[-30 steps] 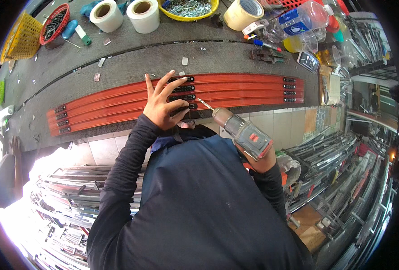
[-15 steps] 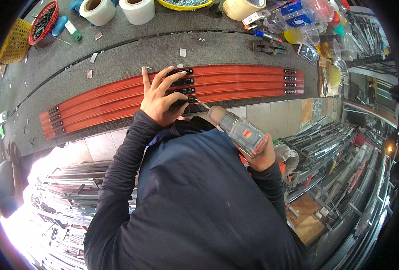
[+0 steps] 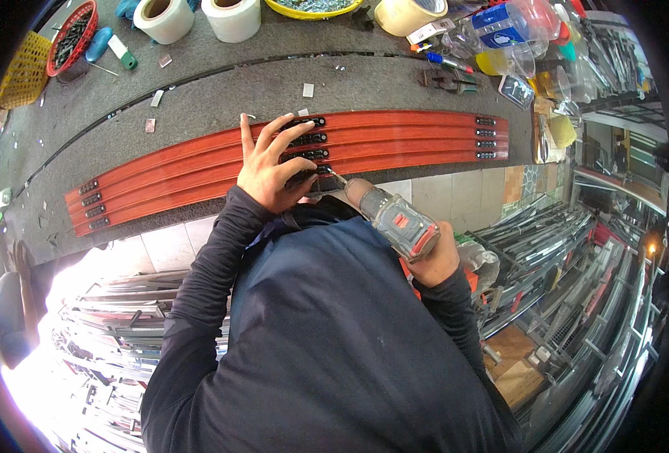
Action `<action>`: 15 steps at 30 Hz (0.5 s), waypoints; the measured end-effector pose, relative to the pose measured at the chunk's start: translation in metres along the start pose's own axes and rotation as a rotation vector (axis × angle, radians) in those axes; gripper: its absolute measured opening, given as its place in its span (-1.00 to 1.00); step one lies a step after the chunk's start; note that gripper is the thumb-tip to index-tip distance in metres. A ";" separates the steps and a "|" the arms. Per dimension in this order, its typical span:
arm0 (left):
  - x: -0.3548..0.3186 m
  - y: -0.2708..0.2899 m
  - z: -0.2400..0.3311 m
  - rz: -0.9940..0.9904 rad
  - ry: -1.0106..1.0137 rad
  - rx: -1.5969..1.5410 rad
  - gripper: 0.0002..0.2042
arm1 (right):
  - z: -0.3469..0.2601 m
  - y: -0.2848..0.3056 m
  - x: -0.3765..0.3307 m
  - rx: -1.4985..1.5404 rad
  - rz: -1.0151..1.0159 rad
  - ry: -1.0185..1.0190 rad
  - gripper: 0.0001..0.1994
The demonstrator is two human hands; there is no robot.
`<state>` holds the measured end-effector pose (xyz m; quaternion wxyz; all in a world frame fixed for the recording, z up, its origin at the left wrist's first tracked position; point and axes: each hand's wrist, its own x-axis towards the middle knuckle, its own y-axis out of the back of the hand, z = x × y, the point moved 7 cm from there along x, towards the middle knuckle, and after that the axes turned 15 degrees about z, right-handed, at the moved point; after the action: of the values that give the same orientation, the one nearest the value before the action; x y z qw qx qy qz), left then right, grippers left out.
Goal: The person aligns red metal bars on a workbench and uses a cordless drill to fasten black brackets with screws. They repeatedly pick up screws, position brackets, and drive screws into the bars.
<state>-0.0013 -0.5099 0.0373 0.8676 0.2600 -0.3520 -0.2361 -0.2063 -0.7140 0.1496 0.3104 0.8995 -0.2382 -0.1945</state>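
Four-sided red metal strips lie side by side on the grey carpeted bench, forming a band of red strips (image 3: 402, 140) with black fittings (image 3: 485, 143) in rows at both ends and the middle. Over the middle row, my left hand (image 3: 265, 170) is spread, its fingertips resting on the strips and fittings; the thumb side is bent by the nearest fitting, partly hidden. My right hand (image 3: 442, 257) grips a cordless drill (image 3: 396, 219), angled up to the left. The drill's bit meets the right end of the nearest middle fitting (image 3: 321, 170).
Beyond the strips are white rolls (image 3: 230, 19), a yellow basin (image 3: 312, 7), pliers (image 3: 449, 80), markers (image 3: 449, 62) and plastic bottles (image 3: 500, 26). A red basket (image 3: 72, 38) stands far left. Metal profiles (image 3: 534, 241) are stacked at right. Another person's arm (image 3: 23, 279) shows at left.
The drill has shifted slightly left and down, bringing its bit onto the nearest middle fitting. My left hand stays nearly in place over the strips.
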 end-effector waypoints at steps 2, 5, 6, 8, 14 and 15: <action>0.000 0.001 0.000 0.003 -0.001 -0.002 -0.73 | -0.007 0.001 0.001 -0.046 -0.001 0.007 -0.61; 0.001 0.001 -0.001 0.001 -0.003 -0.007 -0.74 | -0.014 -0.003 0.007 -0.101 -0.037 -0.051 -0.58; 0.002 0.002 0.000 0.008 -0.008 -0.014 -0.74 | -0.014 -0.005 0.009 -0.137 -0.057 -0.100 -0.56; 0.004 0.002 -0.001 0.019 0.000 -0.008 -0.76 | -0.025 -0.005 0.016 -0.203 -0.093 -0.034 -0.52; 0.003 0.001 -0.001 -0.003 0.012 -0.013 -0.77 | -0.052 -0.007 0.032 -0.485 -0.199 0.004 -0.48; 0.003 0.001 -0.001 -0.003 0.013 -0.013 -0.77 | -0.056 -0.008 0.036 -0.493 -0.217 -0.002 -0.48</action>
<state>0.0018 -0.5106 0.0387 0.8712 0.2562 -0.3445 -0.2379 -0.1470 -0.7021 0.1786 0.4971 0.8168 -0.0861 -0.2799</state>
